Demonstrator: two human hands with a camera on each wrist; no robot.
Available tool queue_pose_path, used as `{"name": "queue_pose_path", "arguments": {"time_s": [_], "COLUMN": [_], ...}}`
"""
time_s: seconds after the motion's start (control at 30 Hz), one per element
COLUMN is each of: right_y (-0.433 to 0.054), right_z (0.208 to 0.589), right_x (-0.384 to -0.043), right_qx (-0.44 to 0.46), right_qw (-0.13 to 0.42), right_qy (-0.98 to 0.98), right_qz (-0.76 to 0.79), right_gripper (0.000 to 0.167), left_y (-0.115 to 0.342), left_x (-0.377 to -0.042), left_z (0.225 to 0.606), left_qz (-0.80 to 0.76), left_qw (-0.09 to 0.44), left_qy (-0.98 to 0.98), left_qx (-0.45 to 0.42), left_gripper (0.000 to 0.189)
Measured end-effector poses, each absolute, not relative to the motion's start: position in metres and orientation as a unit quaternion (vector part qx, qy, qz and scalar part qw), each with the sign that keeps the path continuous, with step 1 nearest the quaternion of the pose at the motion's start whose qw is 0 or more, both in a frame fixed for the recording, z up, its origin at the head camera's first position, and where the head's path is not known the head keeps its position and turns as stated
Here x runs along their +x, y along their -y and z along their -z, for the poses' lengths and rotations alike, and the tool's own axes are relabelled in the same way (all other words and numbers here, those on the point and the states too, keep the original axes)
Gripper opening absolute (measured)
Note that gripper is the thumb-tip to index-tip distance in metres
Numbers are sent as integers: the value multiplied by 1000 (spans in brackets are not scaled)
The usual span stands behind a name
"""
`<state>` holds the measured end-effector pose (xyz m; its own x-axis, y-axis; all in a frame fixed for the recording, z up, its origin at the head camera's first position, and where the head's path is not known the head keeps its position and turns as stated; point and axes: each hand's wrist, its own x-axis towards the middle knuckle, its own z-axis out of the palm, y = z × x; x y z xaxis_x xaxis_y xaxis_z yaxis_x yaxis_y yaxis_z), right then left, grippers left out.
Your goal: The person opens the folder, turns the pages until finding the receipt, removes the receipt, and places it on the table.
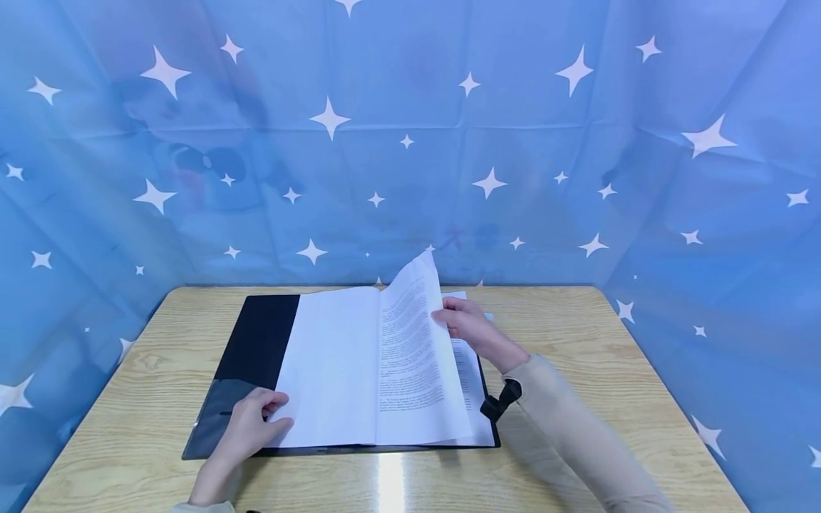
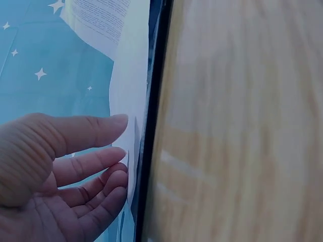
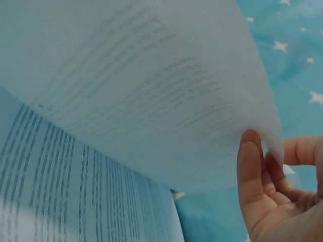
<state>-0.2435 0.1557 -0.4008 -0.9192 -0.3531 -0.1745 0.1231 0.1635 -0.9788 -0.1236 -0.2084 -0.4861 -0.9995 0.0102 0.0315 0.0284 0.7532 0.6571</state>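
A black folder point(image 1: 266, 335) lies spread on the table, with white printed sheets in it. My right hand point(image 1: 471, 328) pinches the outer edge of a printed page point(image 1: 410, 356), thumb on one face and fingers behind. That page stands lifted and bowed from the middle fold, its upper corner peaking above the rest. Beneath it shows another printed sheet point(image 3: 91, 176). At the lower left, my left hand point(image 1: 251, 424) rests at the outer edge of the blank left page point(image 1: 333, 363). Its fingertips point(image 2: 118, 151) meet that edge, loosely bent, with thumb and forefinger apart.
The folder lies on a light wooden table point(image 1: 551, 313), near its middle. A blue curtain with white stars point(image 1: 410, 178) hangs behind and on both sides. A dark clear pocket point(image 1: 221, 406) covers the folder's lower left. A black strap point(image 1: 503, 400) circles the right wrist.
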Motion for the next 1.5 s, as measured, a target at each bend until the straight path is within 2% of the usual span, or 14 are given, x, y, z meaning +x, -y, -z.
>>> {"name": "queue_pose_path", "arguments": {"time_s": [0.33, 0.73, 1.23, 1.5], "right_y": [-135, -113, -85, -69], "right_z": [396, 389, 394, 397], "right_x": [-245, -246, -246, -245], "right_qx": [-98, -114, -139, -128], "right_qw": [189, 197, 202, 207], "right_qy": [-738, -721, -693, -694], "right_qz": [640, 655, 678, 677], "right_gripper": [34, 37, 38, 37], "left_y": [205, 195, 171, 158], "left_x": [-125, -124, -124, -121], "left_z": [483, 469, 451, 437], "left_qz": [351, 374, 394, 406], "left_qw": [14, 98, 136, 156], "left_qy": [936, 920, 902, 892], "left_qx": [-7, -66, -109, -123], "left_gripper": [30, 28, 28, 17]}}
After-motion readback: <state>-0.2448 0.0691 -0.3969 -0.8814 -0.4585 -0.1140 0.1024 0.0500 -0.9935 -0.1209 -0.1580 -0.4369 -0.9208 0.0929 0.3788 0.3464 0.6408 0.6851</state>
